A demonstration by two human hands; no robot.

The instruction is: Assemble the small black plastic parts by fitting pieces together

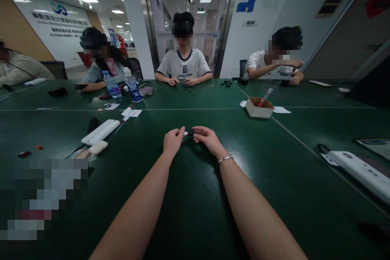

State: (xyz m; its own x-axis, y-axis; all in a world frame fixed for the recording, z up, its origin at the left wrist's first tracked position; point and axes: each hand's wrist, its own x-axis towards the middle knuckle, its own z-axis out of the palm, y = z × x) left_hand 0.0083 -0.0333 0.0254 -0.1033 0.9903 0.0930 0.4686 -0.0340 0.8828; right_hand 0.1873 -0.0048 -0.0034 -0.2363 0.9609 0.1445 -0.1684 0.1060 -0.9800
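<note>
Between my two hands, over the green table (195,195), is a small slim black object with a shiny silver end (189,133). Its exact kind is too small to make out. My left hand (174,141) pinches the silver end between thumb and fingers. On the other side, my right hand (209,139), with a silver bracelet at the wrist, has its fingers closed round the black end. Part of the object is hidden behind the fingers.
A small open box (258,110) holding a red-and-clear stick stands ahead to the right. Two water bottles (133,87) are ahead left, and a white power strip (100,132) lies nearer. At right is a long white device (359,170). Several people sit across the table.
</note>
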